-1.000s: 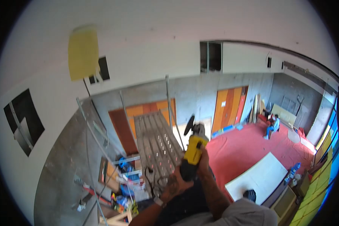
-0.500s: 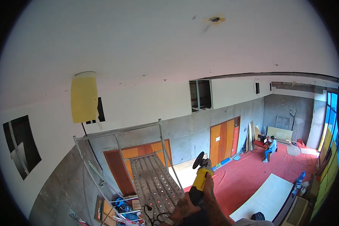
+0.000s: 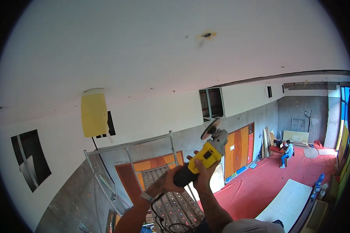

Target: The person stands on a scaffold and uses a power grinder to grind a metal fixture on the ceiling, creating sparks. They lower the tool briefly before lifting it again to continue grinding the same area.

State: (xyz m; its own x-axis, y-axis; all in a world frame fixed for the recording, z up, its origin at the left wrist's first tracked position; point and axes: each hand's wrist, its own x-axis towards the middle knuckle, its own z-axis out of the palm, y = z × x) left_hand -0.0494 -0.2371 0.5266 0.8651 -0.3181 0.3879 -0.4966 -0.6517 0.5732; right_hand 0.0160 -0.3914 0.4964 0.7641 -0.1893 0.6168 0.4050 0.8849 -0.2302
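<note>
An angle grinder (image 3: 207, 155) with a yellow body, grey head and black rear end is raised in front of me. Its round disc (image 3: 211, 129) tilts upward, apart from the ceiling. My left hand (image 3: 174, 179) is closed around the black rear end, with a band on that wrist. Further forward, my right hand (image 3: 206, 174) grips the yellow body, fingers partly hidden behind it. Above, the white ceiling (image 3: 144, 50) has a dark hole ringed in yellow (image 3: 209, 35). From the tool's rear runs a black cord (image 3: 154, 211).
Below lies a perforated metal scaffold platform (image 3: 175, 206) with a tubular railing (image 3: 130, 144). A yellow sheet (image 3: 93, 113) hangs from the ceiling at left. A person (image 3: 287, 152) sits on the red floor covering (image 3: 245, 190), far right. A white board (image 3: 286, 206) is at lower right.
Both hands have lifted the grinder up toward the ceiling, and it appears larger now. The view has tilted slightly upward, so the ceiling hole sits lower and further left.
</note>
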